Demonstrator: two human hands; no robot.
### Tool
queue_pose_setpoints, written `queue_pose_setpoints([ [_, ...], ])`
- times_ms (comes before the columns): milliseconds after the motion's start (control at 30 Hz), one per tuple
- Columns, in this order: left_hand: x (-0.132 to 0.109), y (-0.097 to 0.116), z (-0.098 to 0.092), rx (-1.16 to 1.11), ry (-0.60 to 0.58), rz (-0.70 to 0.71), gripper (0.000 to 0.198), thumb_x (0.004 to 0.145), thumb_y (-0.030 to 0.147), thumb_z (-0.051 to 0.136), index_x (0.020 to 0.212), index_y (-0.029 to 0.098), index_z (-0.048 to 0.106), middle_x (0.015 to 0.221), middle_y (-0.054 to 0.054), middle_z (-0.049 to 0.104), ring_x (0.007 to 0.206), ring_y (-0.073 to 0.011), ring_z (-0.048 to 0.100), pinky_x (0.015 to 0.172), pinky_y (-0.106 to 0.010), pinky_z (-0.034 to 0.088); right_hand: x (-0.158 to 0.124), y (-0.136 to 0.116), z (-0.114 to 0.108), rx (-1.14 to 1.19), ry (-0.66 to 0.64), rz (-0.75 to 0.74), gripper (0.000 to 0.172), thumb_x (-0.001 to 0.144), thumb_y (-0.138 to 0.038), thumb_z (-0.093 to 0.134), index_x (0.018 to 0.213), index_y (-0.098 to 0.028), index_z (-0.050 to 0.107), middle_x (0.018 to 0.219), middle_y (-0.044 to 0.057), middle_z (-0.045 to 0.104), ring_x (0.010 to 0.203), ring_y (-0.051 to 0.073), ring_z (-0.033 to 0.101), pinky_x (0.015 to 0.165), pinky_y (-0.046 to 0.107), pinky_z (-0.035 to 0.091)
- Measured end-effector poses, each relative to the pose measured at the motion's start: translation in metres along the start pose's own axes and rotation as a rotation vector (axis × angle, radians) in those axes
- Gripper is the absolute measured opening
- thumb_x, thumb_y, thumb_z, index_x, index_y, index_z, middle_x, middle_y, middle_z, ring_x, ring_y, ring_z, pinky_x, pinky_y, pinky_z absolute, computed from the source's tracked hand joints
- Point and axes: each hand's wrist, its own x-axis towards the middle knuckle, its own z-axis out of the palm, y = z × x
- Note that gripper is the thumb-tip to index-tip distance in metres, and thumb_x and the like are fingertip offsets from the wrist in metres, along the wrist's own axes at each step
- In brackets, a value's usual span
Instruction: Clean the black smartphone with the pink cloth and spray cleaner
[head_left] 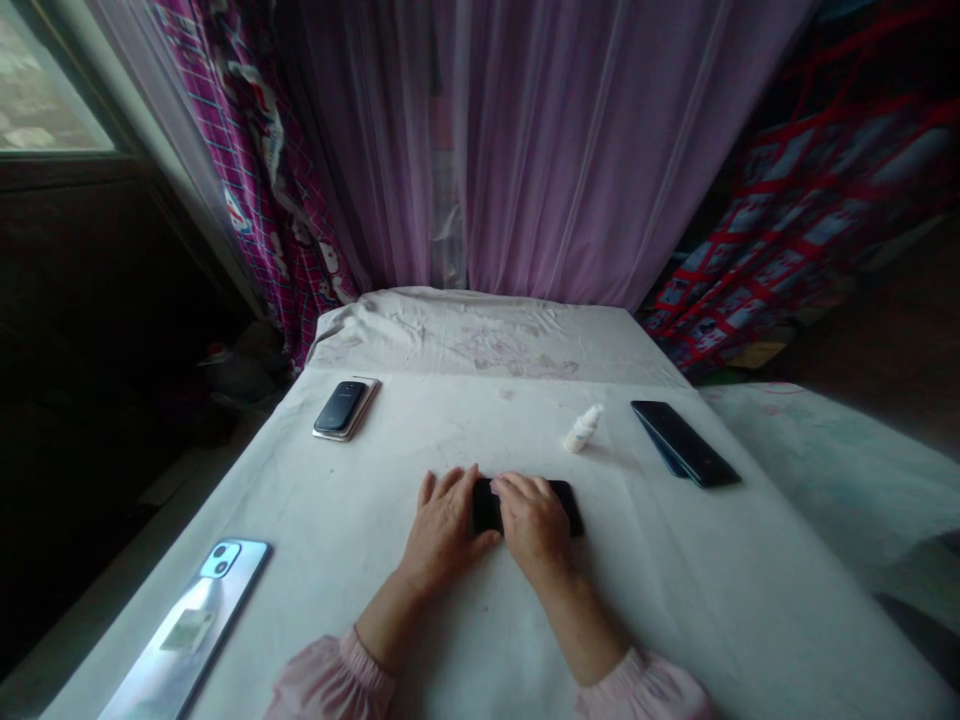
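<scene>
A black phone (487, 508) lies flat on the white cloth-covered table (675, 580) near its middle. My left hand (444, 522) rests on the phone's left end with fingers stretched out flat, thumb along its near edge. My right hand (534, 520) lies over the phone's middle and right part, fingers laid flat on top. Most of the phone is hidden under both hands.
A small dark phone on a lighter one (345, 408) sits at the far left. A silver-blue phone (187, 630) lies face down at the near left edge. Stacked dark phones (684, 443) lie far right, with a small white bottle (583, 428) on its side. Purple curtains (525, 150) hang behind.
</scene>
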Motion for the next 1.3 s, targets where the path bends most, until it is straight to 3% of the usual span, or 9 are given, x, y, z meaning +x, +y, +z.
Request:
queue_pose_setpoints([
  [400, 0.001, 0.006, -0.01, -0.042, -0.057, -0.03, 0.081, 0.077, 0.038, 0.072, 0.147, 0.019, 0.035, 0.137, -0.014, 0.057, 0.136, -0.0358, 0.04, 0.115, -0.062, 0.013, -0.032, 0.061, -0.021, -0.067, 0.17, 0.102, 0.027, 0.093, -0.017, 0.045, 0.096, -0.018, 0.072, 0.097, 0.008, 0.074, 0.082, 0.023, 0.061, 0.074, 0.036, 0.045],
  [767, -0.004, -0.003, -0.001, 0.107, 0.005, 0.056, 0.077, 0.084, 0.042, 0.065, 0.149, 0.017, 0.03, 0.138, -0.014, 0.056, 0.134, -0.035, 0.043, 0.113, -0.061, 0.019, -0.016, 0.015, -0.015, -0.041, -0.007, 0.11, 0.03, 0.093, -0.009, 0.043, 0.098, -0.018, 0.071, 0.103, 0.006, 0.073, 0.091, 0.022, 0.06, 0.082, 0.034, 0.046],
  [867, -0.005, -0.005, 0.001, 0.129, 0.015, 0.071, 0.076, 0.085, 0.042, 0.064, 0.148, 0.017, 0.03, 0.138, -0.014, 0.057, 0.133, -0.0351, 0.044, 0.112, -0.061, 0.022, -0.018, 0.023, -0.019, -0.032, -0.026, 0.128, 0.03, 0.093, -0.008, 0.043, 0.1, -0.018, 0.071, 0.105, 0.006, 0.073, 0.092, 0.022, 0.06, 0.081, 0.033, 0.046],
  [1067, -0.005, -0.009, 0.003, 0.152, 0.042, 0.081, 0.075, 0.086, 0.039, 0.062, 0.149, 0.018, 0.027, 0.137, -0.013, 0.058, 0.133, -0.0341, 0.043, 0.113, -0.059, 0.02, -0.03, 0.051, -0.027, -0.088, 0.07, 0.186, 0.029, 0.095, -0.012, 0.043, 0.101, -0.017, 0.071, 0.105, 0.007, 0.073, 0.093, 0.023, 0.06, 0.083, 0.035, 0.046],
  [1300, -0.005, -0.008, 0.003, 0.163, 0.046, 0.083, 0.074, 0.085, 0.036, 0.062, 0.147, 0.017, 0.027, 0.136, -0.013, 0.058, 0.132, -0.0339, 0.045, 0.112, -0.06, 0.022, -0.016, 0.028, -0.024, -0.103, -0.01, 0.229, 0.025, 0.093, -0.011, 0.047, 0.097, -0.02, 0.07, 0.102, 0.006, 0.073, 0.094, 0.023, 0.061, 0.08, 0.035, 0.043],
])
